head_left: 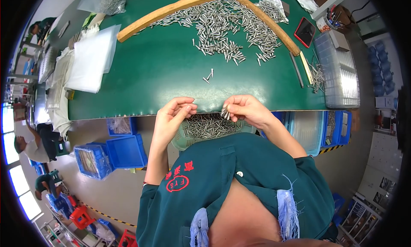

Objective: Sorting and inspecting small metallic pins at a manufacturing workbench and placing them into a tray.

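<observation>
My right hand (245, 110) is closed on a small bunch of metal pins (225, 113), held upright between thumb and fingers at the table's near edge. To its left, my left hand (176, 115) has its fingers curled toward the thumb; whatever may be between the tips is too small to make out. Below both hands a green basket (177, 141) holds a mass of similar pins (207, 126). A few loose pins (208, 78) lie on the green table (154, 76) just beyond my hands. Farther back spreads a large pile of pins (218, 26).
Two wooden bars (171, 9) (269, 24) border the pile. White sheets (92, 59) lie at left. A red-edged phone (305, 32), metal rods (316, 78) and a clear plastic case (338, 71) are at right. Blue crates (124, 150) stand below the table; other people (36, 146) are at far left.
</observation>
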A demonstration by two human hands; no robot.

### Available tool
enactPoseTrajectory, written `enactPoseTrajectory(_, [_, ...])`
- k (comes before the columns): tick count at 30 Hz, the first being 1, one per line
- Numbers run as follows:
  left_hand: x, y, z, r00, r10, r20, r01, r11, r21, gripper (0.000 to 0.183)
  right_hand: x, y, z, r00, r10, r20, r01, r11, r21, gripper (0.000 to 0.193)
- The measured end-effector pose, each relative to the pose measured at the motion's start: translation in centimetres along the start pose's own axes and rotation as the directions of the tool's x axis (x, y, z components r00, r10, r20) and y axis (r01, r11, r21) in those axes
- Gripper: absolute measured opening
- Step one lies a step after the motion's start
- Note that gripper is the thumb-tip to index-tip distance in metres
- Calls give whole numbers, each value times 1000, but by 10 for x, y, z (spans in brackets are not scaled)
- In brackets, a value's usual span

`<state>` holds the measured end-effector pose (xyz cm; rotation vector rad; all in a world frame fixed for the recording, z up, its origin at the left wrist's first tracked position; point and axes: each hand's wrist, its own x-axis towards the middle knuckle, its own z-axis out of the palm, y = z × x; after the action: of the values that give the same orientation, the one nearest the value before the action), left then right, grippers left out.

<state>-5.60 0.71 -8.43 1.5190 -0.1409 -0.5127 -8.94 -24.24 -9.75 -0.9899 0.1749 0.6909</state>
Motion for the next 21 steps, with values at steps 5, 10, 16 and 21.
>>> enactPoseTrajectory(5, [0,-3,-1,1000,3,-26,-2,1000,23,21,1,-1,5,993,-99,64,116,915,-386,17])
enactPoseTrajectory(10, [0,-2,3,999,15,-45,-11,997,72,21,1,-7,14,973,-174,153,231,663,-713,19])
enactPoseTrajectory(16, [20,6,18,986,157,-59,-111,873,475,20,35,-22,-1,735,-660,154,288,100,-952,29])
enactPoseTrajectory(21, [55,3,37,891,452,43,-254,417,873,25,58,-27,-2,679,-711,182,100,-156,-983,21])
